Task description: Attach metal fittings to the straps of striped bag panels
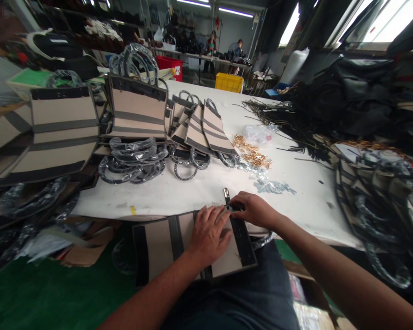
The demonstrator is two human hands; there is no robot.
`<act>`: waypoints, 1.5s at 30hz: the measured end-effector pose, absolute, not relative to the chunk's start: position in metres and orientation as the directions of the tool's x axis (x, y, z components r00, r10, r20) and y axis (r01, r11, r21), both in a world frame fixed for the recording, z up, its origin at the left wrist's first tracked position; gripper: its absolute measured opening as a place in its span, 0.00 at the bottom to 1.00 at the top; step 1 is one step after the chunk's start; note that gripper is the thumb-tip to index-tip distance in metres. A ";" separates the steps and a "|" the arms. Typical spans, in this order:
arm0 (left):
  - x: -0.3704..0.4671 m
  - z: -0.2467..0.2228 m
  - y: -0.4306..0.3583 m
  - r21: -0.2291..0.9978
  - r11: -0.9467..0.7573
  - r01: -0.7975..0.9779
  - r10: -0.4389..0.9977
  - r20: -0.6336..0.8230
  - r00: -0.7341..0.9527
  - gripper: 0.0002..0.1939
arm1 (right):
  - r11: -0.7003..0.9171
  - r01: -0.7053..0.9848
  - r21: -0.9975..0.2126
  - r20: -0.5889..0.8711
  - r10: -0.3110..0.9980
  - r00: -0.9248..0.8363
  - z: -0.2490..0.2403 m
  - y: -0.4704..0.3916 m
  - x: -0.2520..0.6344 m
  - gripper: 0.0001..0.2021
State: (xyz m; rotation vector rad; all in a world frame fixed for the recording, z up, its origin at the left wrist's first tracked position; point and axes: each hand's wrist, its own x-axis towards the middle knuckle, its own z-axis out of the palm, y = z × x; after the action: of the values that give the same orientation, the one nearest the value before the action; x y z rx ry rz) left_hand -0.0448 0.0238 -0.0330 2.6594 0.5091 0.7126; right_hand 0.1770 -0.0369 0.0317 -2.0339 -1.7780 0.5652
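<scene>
A beige bag panel with black bands lies across my lap and against the table's front edge. My left hand rests on it with fingers stretched out, pressing it down. At the panel's far edge my right hand is closed in a pinch, beside the base of a short black strap. A gold-coloured metal clasp sits on the strap's end. What is between the right fingertips is too small and partly hidden. A plastic-wrapped handle shows under the panel's right side.
Bag panels with wrapped handles stand at the left of the white table. Gold-coloured metal pieces and small grey flat pieces lie beyond my hands. More bag pieces are at right. Two people sit far back.
</scene>
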 end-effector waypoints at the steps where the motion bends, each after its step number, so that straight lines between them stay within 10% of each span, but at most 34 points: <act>1: -0.045 -0.033 0.024 0.401 -0.881 0.250 0.417 0.410 0.811 0.29 | -0.135 0.834 -0.535 -0.059 0.991 0.122 0.031 -0.036 0.178 0.15; 22: -0.046 -0.032 0.023 0.348 -0.903 0.250 0.393 0.438 0.809 0.23 | -0.280 0.716 -0.639 -0.237 0.958 0.163 0.045 -0.021 0.183 0.11; 39: -0.045 -0.025 0.022 0.337 -0.906 0.258 0.387 0.408 0.827 0.24 | -0.438 0.574 -0.692 -0.163 0.869 0.466 0.057 -0.028 0.216 0.11; 45: -0.042 -0.022 0.015 0.300 -0.907 0.295 0.397 0.379 0.836 0.26 | -0.569 0.621 -0.539 0.113 0.682 0.723 0.076 -0.079 0.282 0.14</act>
State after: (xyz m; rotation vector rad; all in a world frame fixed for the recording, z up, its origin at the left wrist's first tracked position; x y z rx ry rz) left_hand -0.0423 0.0154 -0.0216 2.7871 0.5331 0.6480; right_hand 0.2824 -0.0794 0.0759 -2.3676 -0.9863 0.1437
